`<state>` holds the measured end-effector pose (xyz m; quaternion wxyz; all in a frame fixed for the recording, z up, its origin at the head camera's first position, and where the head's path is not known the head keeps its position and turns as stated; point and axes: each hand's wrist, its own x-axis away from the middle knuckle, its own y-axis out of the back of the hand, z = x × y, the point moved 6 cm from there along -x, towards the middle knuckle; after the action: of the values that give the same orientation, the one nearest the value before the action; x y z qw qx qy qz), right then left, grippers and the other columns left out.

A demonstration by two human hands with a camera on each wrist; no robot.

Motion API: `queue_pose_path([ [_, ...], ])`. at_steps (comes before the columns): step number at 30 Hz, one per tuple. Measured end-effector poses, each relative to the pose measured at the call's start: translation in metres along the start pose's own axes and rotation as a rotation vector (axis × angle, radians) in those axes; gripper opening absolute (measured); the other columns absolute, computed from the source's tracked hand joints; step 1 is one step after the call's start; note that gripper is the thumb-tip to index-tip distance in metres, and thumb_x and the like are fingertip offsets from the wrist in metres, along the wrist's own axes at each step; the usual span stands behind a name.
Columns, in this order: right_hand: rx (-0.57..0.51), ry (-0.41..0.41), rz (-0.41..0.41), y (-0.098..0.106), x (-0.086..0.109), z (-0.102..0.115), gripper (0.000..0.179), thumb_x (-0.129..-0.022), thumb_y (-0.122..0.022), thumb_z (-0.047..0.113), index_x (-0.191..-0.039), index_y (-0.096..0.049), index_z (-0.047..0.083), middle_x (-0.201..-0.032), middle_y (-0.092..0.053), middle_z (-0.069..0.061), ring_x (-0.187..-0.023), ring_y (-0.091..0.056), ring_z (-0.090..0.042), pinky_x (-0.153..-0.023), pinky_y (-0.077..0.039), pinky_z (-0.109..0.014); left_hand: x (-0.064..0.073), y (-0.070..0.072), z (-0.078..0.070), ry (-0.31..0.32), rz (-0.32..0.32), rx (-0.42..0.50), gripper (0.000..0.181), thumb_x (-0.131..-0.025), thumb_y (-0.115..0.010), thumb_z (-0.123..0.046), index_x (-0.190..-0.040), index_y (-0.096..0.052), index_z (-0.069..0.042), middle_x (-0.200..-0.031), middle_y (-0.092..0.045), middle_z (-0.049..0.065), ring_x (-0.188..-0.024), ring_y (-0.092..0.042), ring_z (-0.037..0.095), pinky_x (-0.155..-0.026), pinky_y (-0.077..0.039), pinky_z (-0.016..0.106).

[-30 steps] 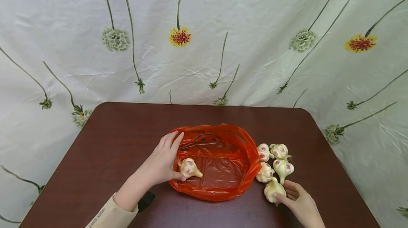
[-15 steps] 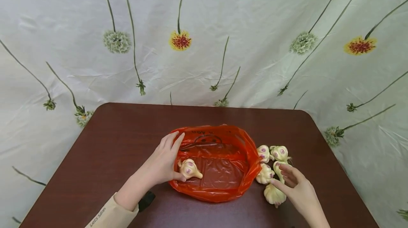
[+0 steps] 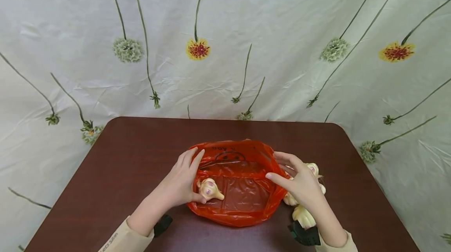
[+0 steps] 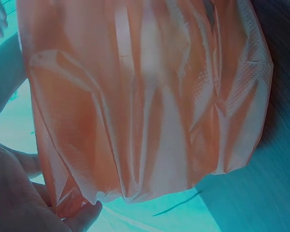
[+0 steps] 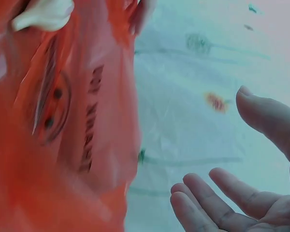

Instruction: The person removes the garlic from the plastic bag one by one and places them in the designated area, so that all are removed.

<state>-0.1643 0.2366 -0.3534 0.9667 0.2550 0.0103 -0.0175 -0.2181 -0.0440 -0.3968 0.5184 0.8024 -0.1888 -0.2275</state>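
A red plastic bag stands with its mouth spread wide, dark printing on its inner wall. One garlic bulb lies inside on the left. My left hand holds the bag's left rim, thumb toward the front and fingers farther back. In the left wrist view the bag's side fills most of the picture. My right hand is over the right rim, thumb and fingers spread and holding nothing; in the right wrist view its fingers stand apart from the bag. Beneath and behind it, other garlic bulbs are partly hidden.
The dark brown table has rounded far corners. Behind it hangs a pale cloth printed with flowers. A black wrist device sits under the right wrist, close to the nearest bulb.
My right hand has let go of the near garlic bulb and moved up and left to the bag's right rim. My left hand has stayed at the left rim.
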Motion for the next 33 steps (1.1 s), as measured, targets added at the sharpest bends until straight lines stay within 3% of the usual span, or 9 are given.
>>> queue_pose_path([
  [4,-0.021,0.063,0.083,-0.022,-0.016,0.015,0.056,-0.085,-0.078,0.023,-0.135,-0.056,0.008,-0.137,-0.058,-0.014,-0.126,-0.056,-0.031,-0.106,-0.046,-0.044,0.000,0.000,0.000,-0.004,-0.010,0.003,0.125,-0.052,-0.097,-0.037,-0.150,-0.032,0.005,-0.151,-0.032,0.029,-0.138,-0.031,0.047,-0.108,-0.040,0.057],
  [10,0.003,0.043,0.198,-0.058,-0.038,0.026,0.055,-0.084,-0.079,0.027,-0.132,-0.059,0.010,-0.134,-0.061,-0.008,-0.124,-0.058,-0.030,-0.104,-0.047,-0.043,0.003,0.001,-0.001,-0.017,-0.029,0.001,0.126,-0.050,-0.098,-0.038,-0.149,-0.033,0.006,-0.150,-0.033,0.030,-0.137,-0.032,0.048,-0.108,-0.039,0.058],
  [19,0.058,0.088,0.285,-0.100,-0.057,0.031,0.052,-0.085,-0.078,0.026,-0.129,-0.061,0.006,-0.128,-0.064,-0.009,-0.119,-0.060,-0.029,-0.102,-0.049,-0.046,0.005,0.001,-0.003,-0.014,-0.028,-0.001,0.125,-0.051,-0.098,-0.037,-0.149,-0.033,0.006,-0.151,-0.033,0.030,-0.137,-0.032,0.048,-0.108,-0.039,0.058],
  [29,0.259,0.113,0.415,-0.138,-0.060,0.019,0.057,-0.083,-0.080,0.029,-0.129,-0.060,0.002,-0.128,-0.063,-0.014,-0.117,-0.060,-0.032,-0.100,-0.050,-0.047,0.006,0.002,-0.005,-0.022,-0.034,-0.007,0.124,-0.051,-0.098,-0.036,-0.148,-0.034,0.006,-0.150,-0.033,0.030,-0.137,-0.032,0.048,-0.107,-0.040,0.058],
  [33,0.352,0.161,0.463,-0.150,-0.058,0.020,0.056,-0.082,-0.080,0.027,-0.129,-0.060,0.002,-0.129,-0.063,-0.014,-0.120,-0.059,-0.030,-0.101,-0.049,-0.045,0.007,0.002,-0.005,-0.035,-0.051,-0.018,0.124,-0.050,-0.098,-0.036,-0.147,-0.035,0.007,-0.149,-0.034,0.030,-0.136,-0.033,0.048,-0.107,-0.040,0.058],
])
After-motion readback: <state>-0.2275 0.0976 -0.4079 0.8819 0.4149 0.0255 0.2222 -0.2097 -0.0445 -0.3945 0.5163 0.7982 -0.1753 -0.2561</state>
